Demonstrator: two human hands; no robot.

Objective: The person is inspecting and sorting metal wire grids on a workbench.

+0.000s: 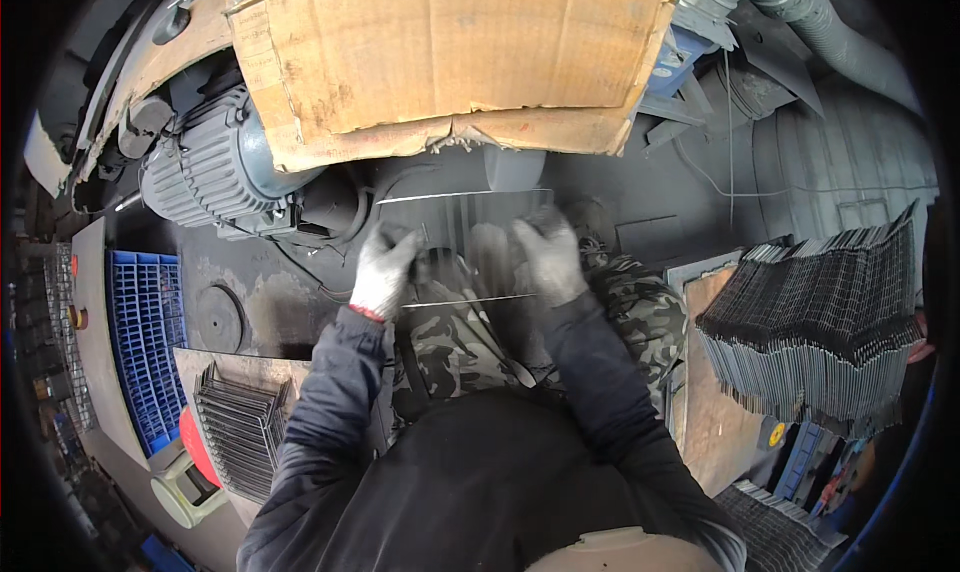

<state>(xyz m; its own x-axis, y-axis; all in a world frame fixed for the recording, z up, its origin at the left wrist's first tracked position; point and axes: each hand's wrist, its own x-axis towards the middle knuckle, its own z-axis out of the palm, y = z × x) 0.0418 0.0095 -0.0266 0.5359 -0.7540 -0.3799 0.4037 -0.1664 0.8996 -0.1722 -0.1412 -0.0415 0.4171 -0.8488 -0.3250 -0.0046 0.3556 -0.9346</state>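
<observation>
A broad sheet of cardboard, torn along its near edge, spans the far side as we look down. At right rises a dense stack of dark wire panels; at far left we see a ribbed grey motor, nearer along the left a blue plastic lattice, and at near left a smaller batch of wire pieces. In the middle, between our hands, is a single wire panel, its near and far edges traceable, its centre blurred. We judge it light and springy, stiff along the edges but easy to twist, perhaps slick under cloth; the two opposite side edges look the best place to take hold. Our gloved left hand is at its left edge, our gloved right hand at its right, both with fingers clamped on the panel, though blur hides the exact grip.
</observation>
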